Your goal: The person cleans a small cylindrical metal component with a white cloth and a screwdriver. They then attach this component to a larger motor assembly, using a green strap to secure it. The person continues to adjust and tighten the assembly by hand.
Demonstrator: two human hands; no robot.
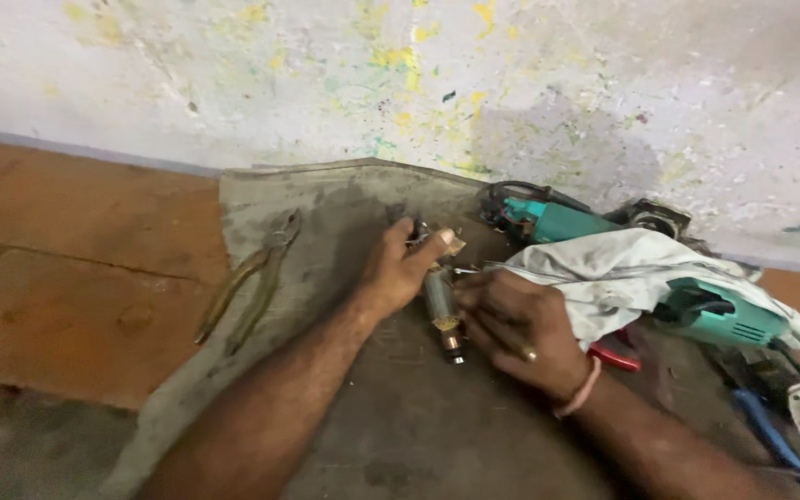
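While both hands work over the grey mat (326, 213), the motor armature (441, 310) sits between them near the mat's middle, its shaft end pointing toward the person. The left hand (398, 268) is closed around the armature's far end, thumb laid across the top. The right hand (516, 329) curls its fingers against the armature's near side, just right of it; whether it truly grips or only steadies the part cannot be told. A pair of pliers (250, 282) lies well left of the armature, right at the mat's left edge, handles pointing toward the person, with bare mat between it and the left forearm. That strip, and the stretch of mat below the armature toward the person, is the widest open room. Right of the armature things crowd in: a white rag (622, 273) drapes over a teal angle grinder (729, 315), and a second teal grinder body (557, 220) lies beyond it near the wall. A red-handled tool (618, 358) pokes out from under the rag, just beside the right wrist. Beyond the mat's left edge runs the wooden floor (76, 268).
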